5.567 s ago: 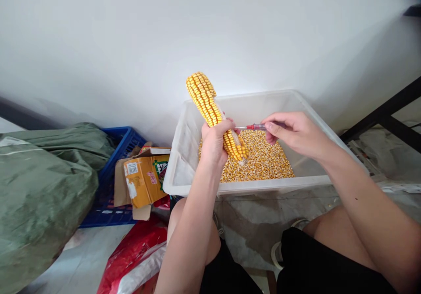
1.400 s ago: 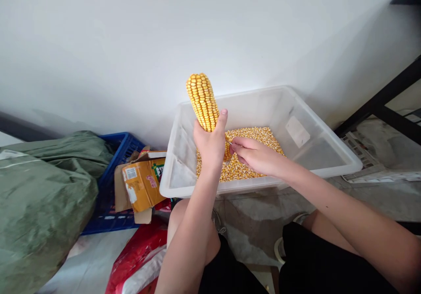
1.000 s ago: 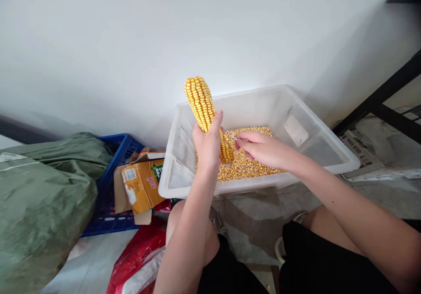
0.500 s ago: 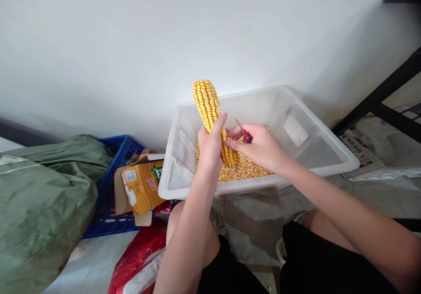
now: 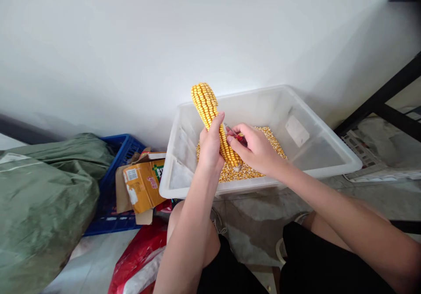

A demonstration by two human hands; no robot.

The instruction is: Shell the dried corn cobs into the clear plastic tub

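My left hand (image 5: 211,142) is wrapped round an ear of corn (image 5: 204,103), which leans with its thick end up and its narrow end low over the tub. Most of its yellow kernels show in tight rows. In my right hand (image 5: 255,149) is a small red-handled screwdriver (image 5: 241,140), closed in the fingers. Its thin metal shaft points at the right side of the ear, close to my left thumb; whether the tip touches the kernels is hard to see. Loose corn kernels (image 5: 271,138) cover part of the tub's bottom beneath both hands.
The translucent plastic tub (image 5: 329,170) stands against a white wall. To its left are a torn yellow carton (image 5: 141,188), a blue crate (image 5: 108,224) and a large green bag (image 5: 46,206). A red bag (image 5: 138,250) lies by my leg. A black metal frame (image 5: 378,101) rises at right.
My right hand has turned, and the screwdriver's shaft has swung from pointing up to pointing left at the ear. The ear's lower end has shifted slightly right.
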